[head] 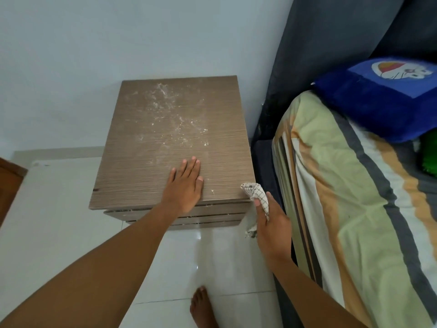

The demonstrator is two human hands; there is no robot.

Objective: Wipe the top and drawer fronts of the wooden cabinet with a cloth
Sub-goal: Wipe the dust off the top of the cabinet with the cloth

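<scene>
The right hand point(272, 223) keeps a closed grip on one checked cloth point(256, 197), bunched in the fist just off the near right corner of the wooden cabinet point(146, 150), while the left hand point(184, 185) lies open and flat, fingers together, on the near part of its top. That top is dusted with white specks toward the far side, and three drawer fronts point(212, 215) show as bands beneath its near edge. The cabinet stands on white floor tiles point(59, 221) against a pale wall point(118, 39), a bed point(354, 209) with striped bedding and one blue pillow point(378, 102) just beside it; one bare foot point(201, 306) is planted on the tiles.
</scene>
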